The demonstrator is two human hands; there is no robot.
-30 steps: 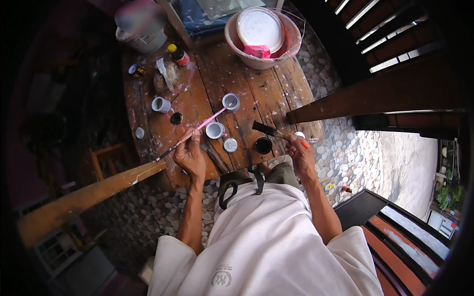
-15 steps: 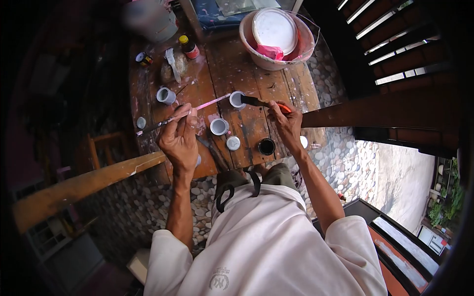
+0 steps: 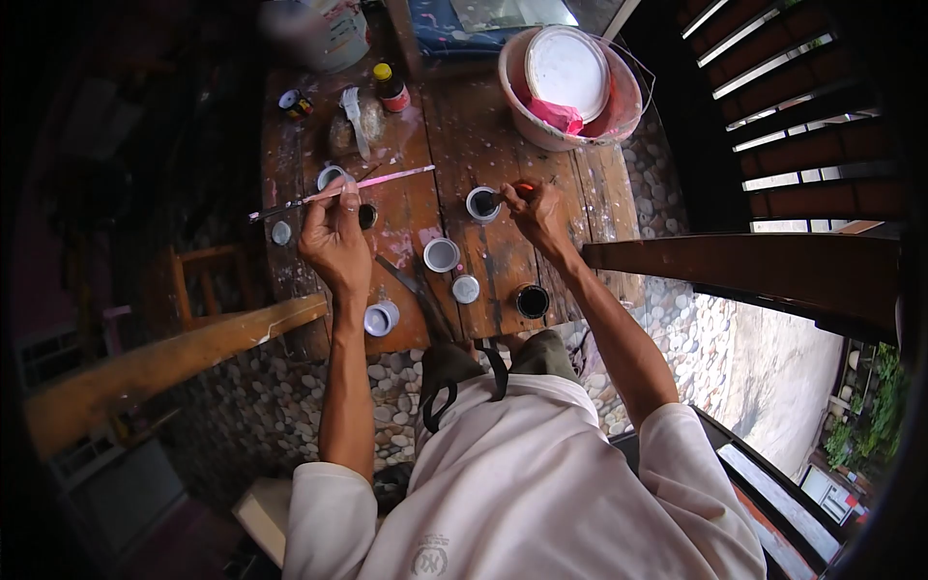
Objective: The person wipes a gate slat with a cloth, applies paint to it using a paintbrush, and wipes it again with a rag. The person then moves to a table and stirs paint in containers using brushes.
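Observation:
My left hand (image 3: 333,246) pinches a thin paintbrush (image 3: 401,174) with a pink-smeared handle, held level above the table. A small paint cup (image 3: 331,175) is partly hidden behind its fingers. My right hand (image 3: 539,217) is closed on a dark tool (image 3: 523,189) with an orange handle; whether it is a brush or a blade is unclear. Its dark end dips into a cup of grey paint (image 3: 471,205). Closer to me stand another grey paint cup (image 3: 442,255), a white lid (image 3: 466,289) and a pot of black paint (image 3: 532,301).
On the paint-spattered wooden table (image 3: 464,155) are a pink-stained basin (image 3: 522,111) holding a white lid (image 3: 568,77), a yellow-capped bottle (image 3: 391,89), a plastic fork (image 3: 355,124) and a small tin (image 3: 295,103). A lilac paint cup (image 3: 381,318) sits near the front edge.
My right hand has drawn the dark tool's end into the grey cup and tilted it down. My left hand has shifted slightly left, turning the paintbrush flatter. The view has shifted a little.

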